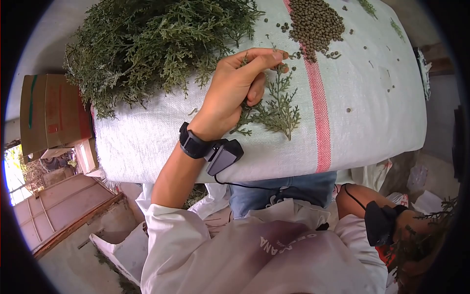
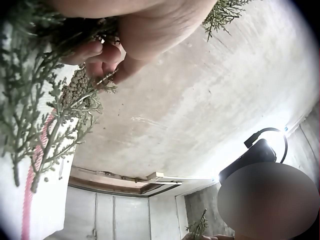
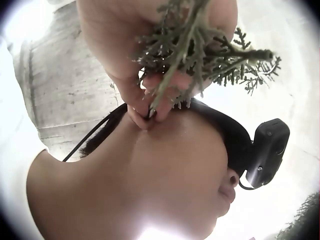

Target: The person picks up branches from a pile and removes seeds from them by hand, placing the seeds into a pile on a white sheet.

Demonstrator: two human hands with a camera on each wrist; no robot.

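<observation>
Ok, we see the left hand (image 1: 230,90) mid-frame, thumb and forefinger pinching the tip of one sprig (image 1: 280,110). The sprig lies flat on the sack (image 1: 377,112), likely to steady it just below the pellet heap (image 1: 316,22) at top centre. Right hand (image 3: 127,55) sits lower right in the head view, fingers curled round one twig (image 3: 200,50), held off the sack. Count: one branch pile (image 1: 156,44) upper left, one pellet heap plus scattered strays.

The dark rim half hides my right hand (image 1: 416,242) and its green feathery sprig (image 1: 438,213); the small brown seed heap (image 1: 316,22) is cropped above.
</observation>
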